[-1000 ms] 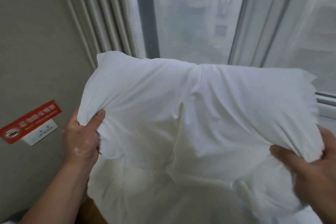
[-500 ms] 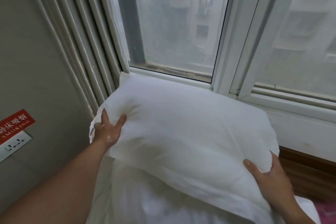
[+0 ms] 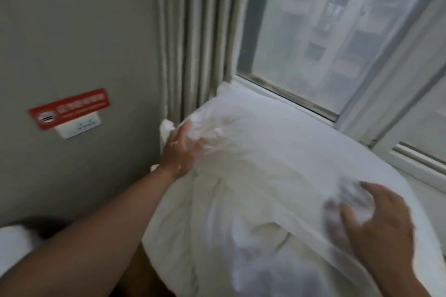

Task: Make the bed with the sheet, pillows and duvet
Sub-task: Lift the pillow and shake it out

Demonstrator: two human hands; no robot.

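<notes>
A white pillow (image 3: 265,176) lies at the head of the bed, its far edge against the window sill. My left hand (image 3: 181,149) presses on the pillow's far left corner beside the curtain, fingers stretched into the creased fabric. On the near right part of the pillow my right hand (image 3: 376,222) rests, fingers spread and blurred by motion. More white bedding (image 3: 253,272) bunches under the pillow's near edge. No duvet or sheet can be told apart.
A grey wall stands at the left with a red no-smoking sign (image 3: 68,108) above a white socket plate (image 3: 78,126). Beige curtain folds (image 3: 193,38) hang in the corner. The window (image 3: 337,36) and its white frame run along the back. White fabric (image 3: 12,246) shows at the lower left.
The pillow came down from the air onto the bed by the sill. Both hands let go of its edges and now press on its top; the view swung left.
</notes>
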